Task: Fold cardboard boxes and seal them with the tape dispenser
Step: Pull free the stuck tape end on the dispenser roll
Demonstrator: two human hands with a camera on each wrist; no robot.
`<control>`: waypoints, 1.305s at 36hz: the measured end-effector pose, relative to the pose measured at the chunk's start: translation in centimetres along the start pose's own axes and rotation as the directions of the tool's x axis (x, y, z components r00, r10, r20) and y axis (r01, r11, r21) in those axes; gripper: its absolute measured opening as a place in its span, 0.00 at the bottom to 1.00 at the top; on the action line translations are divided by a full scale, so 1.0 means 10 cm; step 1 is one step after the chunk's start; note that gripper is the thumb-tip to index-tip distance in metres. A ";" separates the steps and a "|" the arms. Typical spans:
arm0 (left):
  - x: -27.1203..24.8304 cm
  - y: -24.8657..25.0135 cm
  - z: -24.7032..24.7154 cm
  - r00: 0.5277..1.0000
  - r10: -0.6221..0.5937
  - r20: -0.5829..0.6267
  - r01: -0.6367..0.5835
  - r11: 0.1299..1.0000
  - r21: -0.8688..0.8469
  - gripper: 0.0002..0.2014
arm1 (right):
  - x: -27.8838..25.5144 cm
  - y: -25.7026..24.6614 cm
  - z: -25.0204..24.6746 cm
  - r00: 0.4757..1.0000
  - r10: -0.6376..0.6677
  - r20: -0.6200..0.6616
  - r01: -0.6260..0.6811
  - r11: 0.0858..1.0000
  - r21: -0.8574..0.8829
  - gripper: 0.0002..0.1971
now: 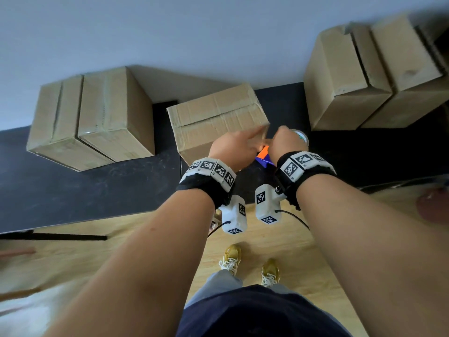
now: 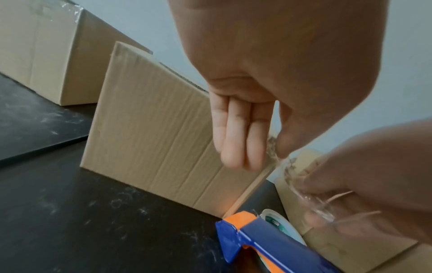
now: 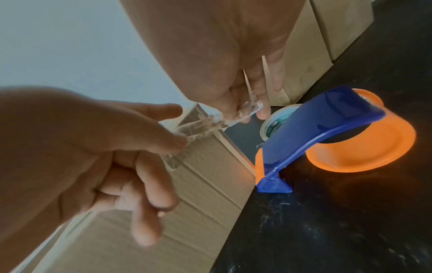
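Note:
A closed cardboard box stands in the middle of the black table. Both hands meet at its near right corner. My left hand pinches one end of a crumpled strip of clear tape between thumb and forefinger, its other fingers hanging down. My right hand pinches the strip's other end. The strip touches the box's corner edge. The blue and orange tape dispenser lies on the table just below the hands, beside the box, with nothing holding it.
Two taped boxes sit side by side at the back left. Another pair of boxes stands at the back right against the wall. The table's front edge runs above a wooden floor, where my feet stand.

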State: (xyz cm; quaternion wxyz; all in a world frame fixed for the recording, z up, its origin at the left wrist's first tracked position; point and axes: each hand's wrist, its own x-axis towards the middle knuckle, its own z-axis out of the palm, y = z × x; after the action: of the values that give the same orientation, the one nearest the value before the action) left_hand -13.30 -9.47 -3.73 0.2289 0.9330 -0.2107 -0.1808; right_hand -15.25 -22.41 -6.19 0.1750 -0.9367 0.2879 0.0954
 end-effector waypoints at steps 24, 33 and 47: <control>0.07 -0.18 0.11 0.950 0.062 -0.306 0.055 0.931 0.360 0.18 | -0.12 0.16 -0.44 0.973 0.012 -0.230 0.070 0.935 0.348 0.09; 0.24 -0.13 0.04 0.951 -0.006 -0.308 0.104 0.947 0.303 0.18 | -0.18 0.31 -0.53 0.926 0.005 -0.378 0.157 0.905 0.397 0.06; 0.17 0.36 -0.11 0.916 -0.190 -0.353 0.075 0.946 -0.314 0.11 | -0.22 0.41 -0.76 0.834 0.022 -0.552 0.252 0.874 0.416 0.07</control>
State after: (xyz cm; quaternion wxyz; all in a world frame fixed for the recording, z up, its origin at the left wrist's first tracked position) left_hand -12.50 -12.73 -1.41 0.3883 0.9180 -0.0688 -0.0420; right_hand -18.76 -27.36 0.25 0.3150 -0.8695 0.2810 -0.2565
